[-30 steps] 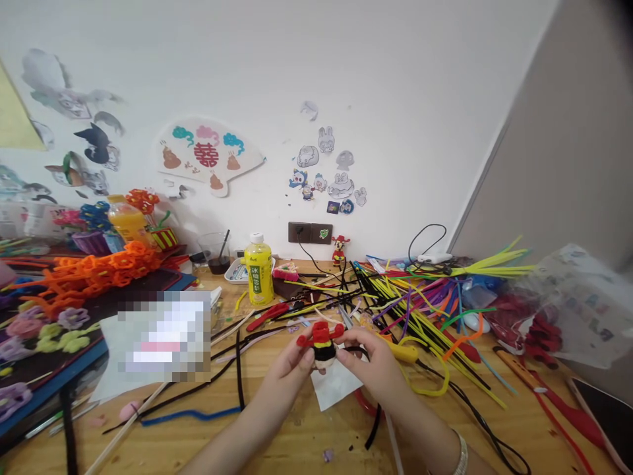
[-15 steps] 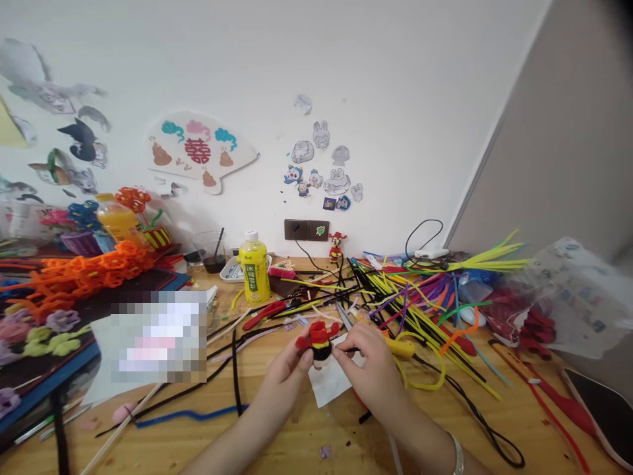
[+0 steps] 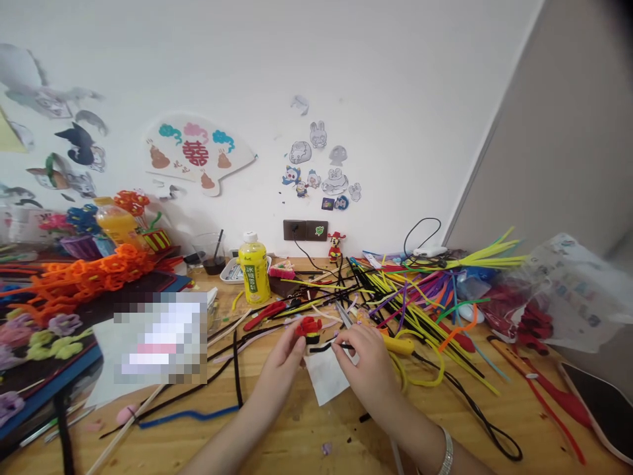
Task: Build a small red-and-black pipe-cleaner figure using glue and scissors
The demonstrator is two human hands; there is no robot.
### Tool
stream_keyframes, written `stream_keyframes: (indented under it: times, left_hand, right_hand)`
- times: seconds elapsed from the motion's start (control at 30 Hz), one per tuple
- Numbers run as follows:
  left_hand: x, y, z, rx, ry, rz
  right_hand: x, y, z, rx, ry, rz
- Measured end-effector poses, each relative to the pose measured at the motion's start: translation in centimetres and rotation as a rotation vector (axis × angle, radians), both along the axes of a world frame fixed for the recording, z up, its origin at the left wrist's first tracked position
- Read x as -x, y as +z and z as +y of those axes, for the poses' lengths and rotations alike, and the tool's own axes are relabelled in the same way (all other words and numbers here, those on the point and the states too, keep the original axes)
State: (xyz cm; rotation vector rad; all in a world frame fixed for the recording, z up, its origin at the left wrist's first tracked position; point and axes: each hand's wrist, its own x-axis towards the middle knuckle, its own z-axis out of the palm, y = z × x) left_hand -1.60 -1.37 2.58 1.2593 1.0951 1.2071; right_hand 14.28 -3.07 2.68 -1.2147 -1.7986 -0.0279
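Left hand (image 3: 284, 356): thumb and fingers are pinching the figure from the left, leaving no gap; some fingertips are hiding behind it.
Right hand (image 3: 363, 363): thumb and index finger are pinching the black strip, the rest curling inward; one bracelet (image 3: 446, 454) is circling its wrist.
Figure (image 3: 311, 325): one red, yellow and black piece is resting in the left fingertips, over the middle of the table (image 3: 297, 435); the hand is covering part of its left side.
Black strip (image 3: 322, 347): one is reaching left from the right fingers; whether it is touching the figure is hard to tell.
Paper (image 3: 321, 386): one white piece is lying beneath the hands, the right hand covering part of it.
Scissors (image 3: 345, 315): one pair is lying just beyond the right hand, blades showing, handles hiding.
Yellow tool (image 3: 398, 345): one is lying just right of that hand.
Bottles: two are standing left, a yellow bottle (image 3: 254, 274) and, farther left, an orange bottle (image 3: 117, 221).
Doll (image 3: 335, 247): one is standing far, right of two socket plates (image 3: 293, 226).
Sheet (image 3: 163, 336): one is lying left, blurring into blocks.
Phone (image 3: 601, 409): one is lying near right, running off the edge.
Stems (image 3: 395, 297): many are tangling right, overlapping beyond counting.
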Motion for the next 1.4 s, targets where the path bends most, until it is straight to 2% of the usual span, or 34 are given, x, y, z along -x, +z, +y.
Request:
stream_keyframes:
  times: [0.13,0.23,0.3,0.43,0.5,0.67,0.7,0.73,0.8,0.9,1.0,1.17,1.27,1.4]
  left_hand:
    - [0.8,-1.1,1.4,-0.050,0.061,0.151]
    - [1.0,-1.2,1.4,-0.200,0.095,0.315]
    - [0.8,-0.8,0.9,-0.305,0.051,0.396]
    - [0.2,0.0,-0.7,-0.409,-0.126,0.596]
    - [0.0,0.0,-1.1,-0.478,-0.156,0.706]
    - [0.1,-0.5,-0.6,-0.591,-0.054,0.947]
    - [0.2,-0.5,-0.5,-0.593,-0.029,0.977]
    - [0.4,-0.5,-0.3,-0.592,-0.006,0.996]
    - [0.6,-0.4,-0.1,-0.597,0.034,1.008]
    - [0.8,-0.4,0.1,-0.596,0.075,0.988]
    - [1.0,-0.6,0.2,-0.524,0.091,0.963]
    - [1.6,-0.5,0.5,-0.417,0.150,0.856]
    - [1.7,0.0,0.8,-0.349,0.172,0.843]
    - [1.6,0.3,1.0,-0.300,0.147,0.827]
  right_hand:
    - [0.0,-0.3,0.2,-0.007,0.003,-0.022]
    - [0.1,-0.6,0.4,-0.021,-0.002,-0.047]
    - [0.1,-0.9,0.5,-0.018,-0.007,-0.070]
    - [0.3,-1.6,0.7,0.002,-0.001,-0.099]
    - [0.5,-1.8,0.6,0.008,0.006,-0.096]
    - [-0.7,-0.4,1.2,0.068,0.087,-0.064]
    - [-1.6,0.1,1.6,0.108,0.057,-0.075]
    - [-2.8,0.6,2.1,0.140,-0.032,-0.087]
    - [-5.7,1.5,3.0,0.342,-0.288,-0.199]
    - [-9.6,1.8,4.2,0.467,-0.405,-0.228]
    - [-11.0,1.5,4.5,0.566,-0.391,-0.255]
    - [-9.9,1.3,3.7,0.664,-0.343,-0.307]
    - [-10.2,1.6,3.2,0.708,-0.334,-0.342]
    - [-10.5,1.3,3.1,0.742,-0.235,-0.384]
